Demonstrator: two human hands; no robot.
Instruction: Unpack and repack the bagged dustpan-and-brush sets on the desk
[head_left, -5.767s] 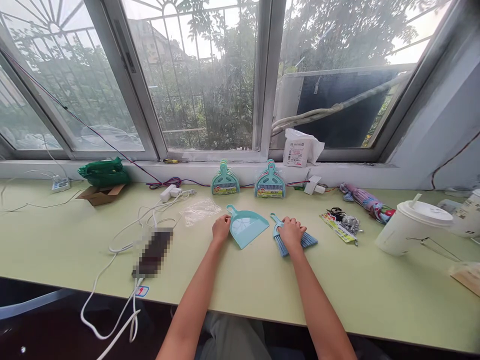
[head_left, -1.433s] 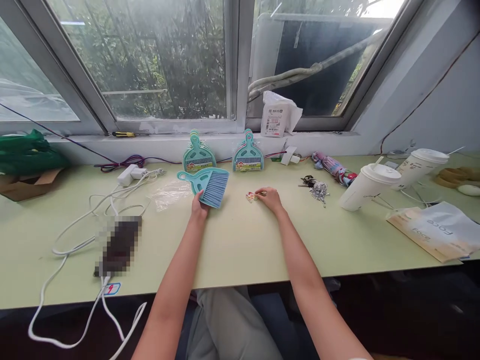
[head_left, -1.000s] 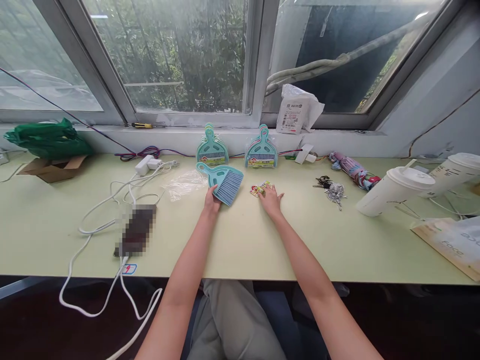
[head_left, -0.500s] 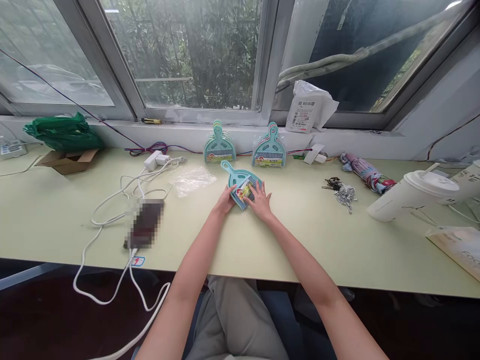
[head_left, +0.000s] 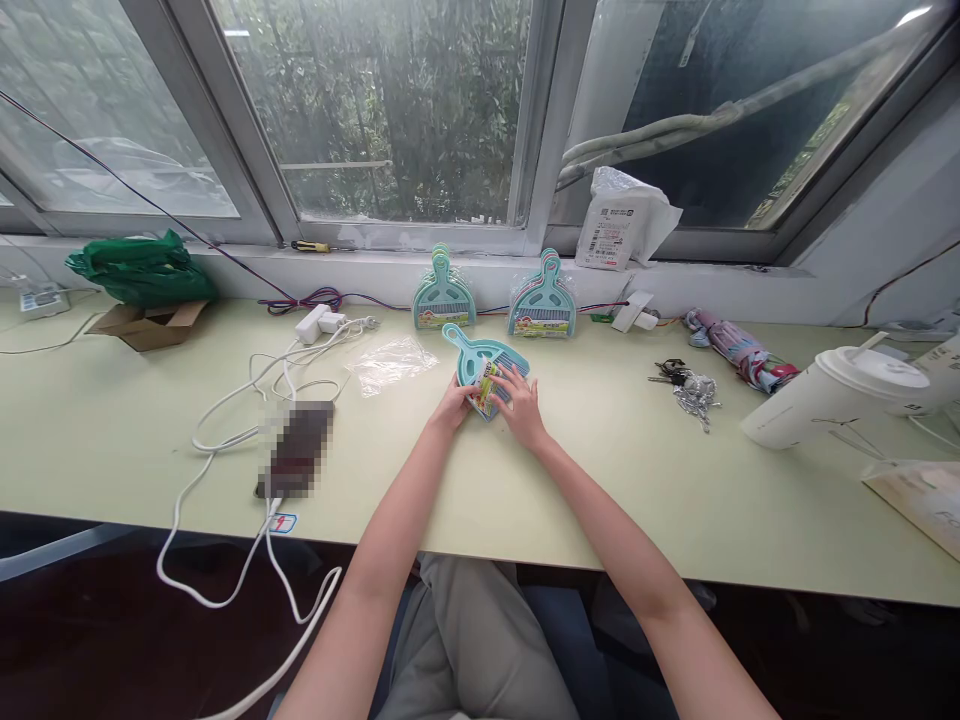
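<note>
A teal toy dustpan and brush set lies tilted on the table in front of me, its handle pointing up and left. Its colourful label card sits across the bristles. My left hand grips the lower left edge of the set, thumb on top by the label. Fingers spread, my right hand rests on the right part of the label and bristles. Two wrapped stacks of similar sets, one on the left and one on the right, lean upright against the wall behind.
Clear plastic film, white cables and a phone are on the left, with a green bag over a cardboard box. Keys, a folded umbrella and a white cup stand or lie right.
The label card has shifted and looks narrower, turned more upright under my fingers. My right hand has moved slightly. The whole view has shifted a little.
</note>
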